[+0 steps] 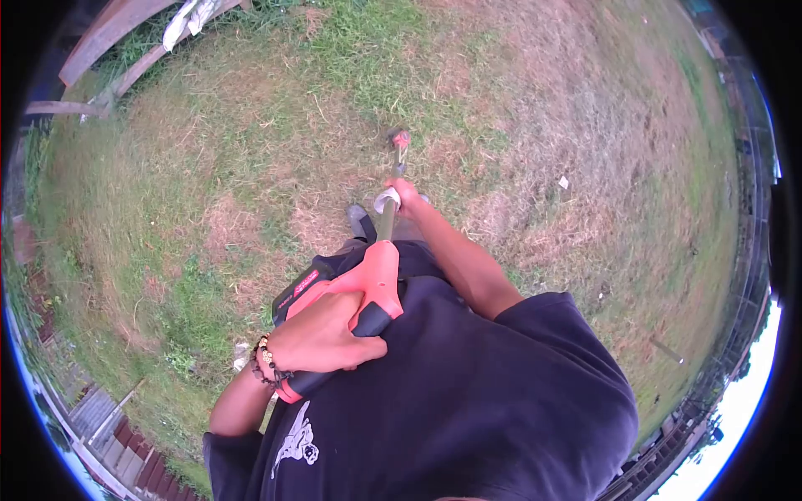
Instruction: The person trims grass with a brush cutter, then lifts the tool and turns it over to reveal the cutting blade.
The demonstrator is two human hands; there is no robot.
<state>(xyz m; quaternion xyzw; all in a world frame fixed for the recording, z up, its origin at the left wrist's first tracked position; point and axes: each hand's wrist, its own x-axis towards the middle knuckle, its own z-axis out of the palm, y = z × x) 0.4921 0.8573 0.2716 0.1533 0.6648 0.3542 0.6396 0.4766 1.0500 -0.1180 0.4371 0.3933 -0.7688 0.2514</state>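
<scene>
A cordless string trimmer with a red and black body point(383, 267) slants away from my waist. My left hand point(326, 338), a beaded bracelet at its wrist, is wrapped round the black rear grip close against my dark shirt. Farther along, my right hand point(403, 194) closes round the shaft beside a pale ring-shaped part point(386, 199). A dark battery pack point(299, 292) juts out on the left of the body. At the far end, the small red trimmer head point(400, 138) hangs low over the grass, its cutting line too small to make out.
Patchy grass point(276, 142) with dry cut stalks surrounds me. My shoe point(359, 219) shows below the shaft. Curved wooden beams point(117, 42) with a white cloth point(188, 21) stand at the upper left. A pale scrap point(564, 182) lies to the right.
</scene>
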